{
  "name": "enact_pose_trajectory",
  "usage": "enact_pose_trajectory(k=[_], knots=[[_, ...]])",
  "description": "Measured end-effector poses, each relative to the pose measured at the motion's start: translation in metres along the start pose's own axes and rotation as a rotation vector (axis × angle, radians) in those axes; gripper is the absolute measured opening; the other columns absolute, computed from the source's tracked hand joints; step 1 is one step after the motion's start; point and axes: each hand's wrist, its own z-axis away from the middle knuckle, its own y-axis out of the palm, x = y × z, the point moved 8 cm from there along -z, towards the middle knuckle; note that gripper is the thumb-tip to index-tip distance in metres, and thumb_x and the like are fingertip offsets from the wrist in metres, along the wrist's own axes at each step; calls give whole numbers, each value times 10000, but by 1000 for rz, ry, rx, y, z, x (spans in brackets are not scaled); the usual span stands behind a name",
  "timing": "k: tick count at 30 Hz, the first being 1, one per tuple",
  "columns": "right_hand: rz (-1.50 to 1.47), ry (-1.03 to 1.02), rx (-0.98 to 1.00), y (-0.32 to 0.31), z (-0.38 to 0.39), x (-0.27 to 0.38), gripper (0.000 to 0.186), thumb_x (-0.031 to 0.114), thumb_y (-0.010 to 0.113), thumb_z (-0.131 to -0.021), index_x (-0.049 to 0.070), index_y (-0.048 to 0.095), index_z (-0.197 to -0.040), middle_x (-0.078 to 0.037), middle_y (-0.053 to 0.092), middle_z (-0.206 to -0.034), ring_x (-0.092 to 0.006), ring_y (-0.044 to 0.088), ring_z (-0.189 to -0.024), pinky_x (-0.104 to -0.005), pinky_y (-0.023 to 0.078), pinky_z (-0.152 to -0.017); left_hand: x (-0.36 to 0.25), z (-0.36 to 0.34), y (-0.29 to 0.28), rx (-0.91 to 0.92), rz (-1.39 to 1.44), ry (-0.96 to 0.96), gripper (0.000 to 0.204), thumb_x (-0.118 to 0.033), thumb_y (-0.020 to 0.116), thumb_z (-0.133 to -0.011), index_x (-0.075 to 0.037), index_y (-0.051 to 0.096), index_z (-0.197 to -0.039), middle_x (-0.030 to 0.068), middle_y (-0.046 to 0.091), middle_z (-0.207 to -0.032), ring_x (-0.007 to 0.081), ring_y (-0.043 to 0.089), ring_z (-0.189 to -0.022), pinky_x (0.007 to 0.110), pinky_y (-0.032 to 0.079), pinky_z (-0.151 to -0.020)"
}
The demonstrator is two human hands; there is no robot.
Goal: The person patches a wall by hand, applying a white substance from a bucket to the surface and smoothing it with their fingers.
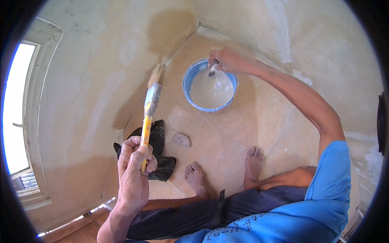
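My left hand (pixel 135 166) grips the yellow handle of a paintbrush (pixel 152 95), held up with its pale bristles uppermost. The bristles look dry, and whitish smears cover the brush's metal band. At the far rim of a blue bucket (pixel 185 87), my right hand (pixel 227 60) is closed on a small flat tool (pixel 213 68), smeared with white, whose lower end points into the bucket. Its exact kind is mostly hidden by my fingers. White, creamy liquid (pixel 206 89) partly fills the bucket, with a small swirl under the tool.
A crumpled black plastic bag (pixel 164 168) lies on the tiled floor (pixel 223 133) near my left hand, beside a greyish flat chunk (pixel 182 139). Patchy plastered walls (pixel 93 81) meet in the corner behind the bucket. A bright window (pixel 18 105) is at the left.
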Motion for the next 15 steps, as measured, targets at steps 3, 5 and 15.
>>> enact_pose_trajectory(k=[3,5,15], knots=[[178,-81,63,16,2,-5,166,8,660,-798,22,719,-952,-132,680,-906,-286,659,-812,-389,510,-734,5,1,-4,-6,20,-17,182,-183,502,-983,-81,446,-1123,5,460,-815,72,406,-660,230,362,-617],[-2,86,186,18,11,-6,175,9,667,-790,17,718,-957,-134,687,-887,-287,661,-807,-387,516,-734,7,5,-6,11,23,-30,191,-184,509,-979,-82,446,-1128,4,460,-816,71,412,-664,225,362,-616],[-187,161,162,26,11,8,176,38,673,-795,2,711,-963,-168,683,-844,-297,661,-791,-403,515,-716,0,10,0,50,88,-54,227,-185,561,-949,-75,436,-1103,12,453,-824,90,417,-682,230,348,-628]])
